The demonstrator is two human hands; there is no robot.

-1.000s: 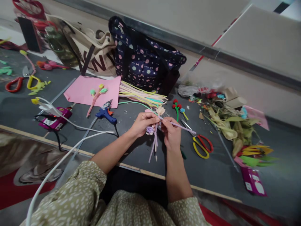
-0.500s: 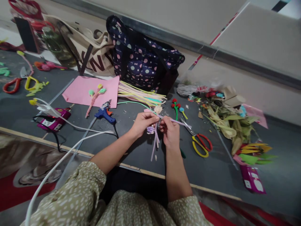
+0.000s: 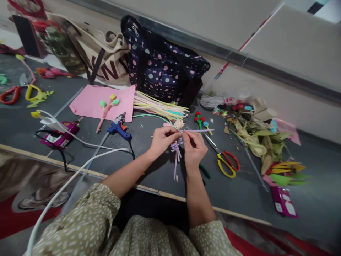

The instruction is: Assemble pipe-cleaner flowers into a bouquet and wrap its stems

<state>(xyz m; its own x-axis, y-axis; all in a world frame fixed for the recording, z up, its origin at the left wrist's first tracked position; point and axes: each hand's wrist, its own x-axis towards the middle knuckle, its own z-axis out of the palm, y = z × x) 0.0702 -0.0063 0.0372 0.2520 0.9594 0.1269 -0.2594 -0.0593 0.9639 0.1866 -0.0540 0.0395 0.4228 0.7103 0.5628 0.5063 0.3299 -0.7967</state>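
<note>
My left hand (image 3: 165, 140) and my right hand (image 3: 194, 146) meet above the dark table, fingertips pinched together on a pale purple pipe cleaner (image 3: 201, 130). Its free end sticks out to the right, past my right hand. Just below, between the hands, lies a small purple pipe-cleaner flower (image 3: 174, 146) with loose purple strips hanging down from it. A cream pipe-cleaner flower (image 3: 179, 123) sits right behind my fingertips. The exact pinch point is partly hidden by the fingers.
Scissors (image 3: 226, 163) lie to the right, a blue glue gun (image 3: 119, 129) to the left. Behind are a pipe-cleaner bundle (image 3: 160, 106), pink sheet (image 3: 90, 99) and dotted bag (image 3: 162, 67). Dried husks (image 3: 255, 138) lie far right. A white cable (image 3: 69, 177) crosses the left side.
My fingertips have come closer together on the purple pipe cleaner, and my right hand has turned. The free end now points more level to the right. The purple flower has shifted slightly right.
</note>
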